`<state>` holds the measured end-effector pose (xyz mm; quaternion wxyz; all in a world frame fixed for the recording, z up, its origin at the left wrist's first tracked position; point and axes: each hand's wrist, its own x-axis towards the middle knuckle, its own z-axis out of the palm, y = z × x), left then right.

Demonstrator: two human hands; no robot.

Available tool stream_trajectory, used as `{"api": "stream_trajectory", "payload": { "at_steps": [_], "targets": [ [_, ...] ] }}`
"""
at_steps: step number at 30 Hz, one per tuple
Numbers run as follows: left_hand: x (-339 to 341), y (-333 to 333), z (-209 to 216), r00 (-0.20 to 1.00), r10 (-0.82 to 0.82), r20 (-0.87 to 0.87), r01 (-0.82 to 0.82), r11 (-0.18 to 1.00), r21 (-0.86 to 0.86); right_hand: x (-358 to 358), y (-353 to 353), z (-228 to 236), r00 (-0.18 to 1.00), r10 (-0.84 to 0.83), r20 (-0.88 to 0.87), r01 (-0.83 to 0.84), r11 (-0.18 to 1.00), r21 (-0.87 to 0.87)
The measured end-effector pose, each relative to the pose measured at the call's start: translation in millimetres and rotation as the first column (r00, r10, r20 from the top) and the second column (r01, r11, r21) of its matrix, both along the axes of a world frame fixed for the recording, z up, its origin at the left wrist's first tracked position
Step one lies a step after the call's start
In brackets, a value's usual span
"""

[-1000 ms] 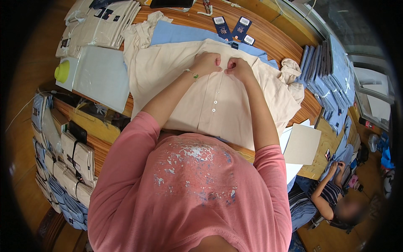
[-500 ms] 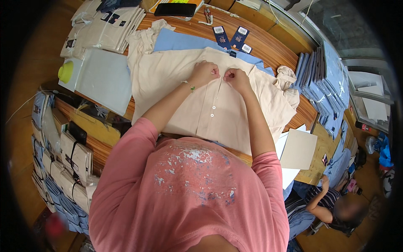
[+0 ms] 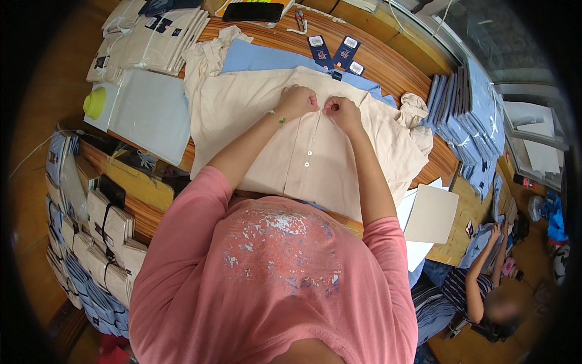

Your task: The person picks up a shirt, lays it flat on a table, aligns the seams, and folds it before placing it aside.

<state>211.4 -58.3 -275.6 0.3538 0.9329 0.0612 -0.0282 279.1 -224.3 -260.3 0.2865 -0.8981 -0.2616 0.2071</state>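
At the middle of the wooden tabletop, a beige shirt lies spread, front up; clock directions are taken from its middle, with twelve o'clock away from the wearer. Compared with half a second ago, the left hand and right hand have shifted only slightly toward twelve, and the left wrist has rolled a little; the cloth lies almost as it did. The change suggests that work continues on one stretch of the button placket. Each hand's fingers are closed in a pinch on the placket, meeting nearly tip to tip; whether a button sits between them is too small to tell.

Orientation: the placket's long axis runs from just past twelve to just past six, white buttons showing on the six o'clock side of the hands. A dark label at the far edge suggests that the neck points to twelve. Sleeves spread toward ten and between two and three.

Surroundings: a blue garment projects from underneath toward twelve; dark hangtags lie beyond it. Blue folded garments stand between two and three, beige ones at ten.
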Motion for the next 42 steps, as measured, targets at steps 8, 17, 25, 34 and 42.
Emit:
{"api": "stream_trajectory", "payload": {
  "at_steps": [8,17,25,34,42],
  "targets": [
    [4,2,0,0.999,-0.008,-0.037,0.007,0.999,-0.032,2,0,-4,0.999,-0.016,-0.038,0.015,0.999,-0.035],
    [7,3,-2,0.992,0.019,-0.121,-0.030,0.995,-0.090,2,-1,-5,1.000,-0.004,-0.017,0.003,0.998,-0.058],
    [4,3,-4,0.996,0.026,-0.087,-0.034,0.995,-0.089,1,-1,-5,1.000,0.013,-0.007,-0.013,0.999,-0.050],
    [3,-1,8,1.000,0.002,-0.015,-0.003,0.998,-0.067,2,-6,-1,0.999,-0.034,0.041,0.029,0.991,0.128],
    [-58,-8,14,0.724,-0.561,0.402,0.490,0.828,0.272,-125,-38,4,0.855,0.325,0.404,-0.473,0.806,0.355]
  ]
}}
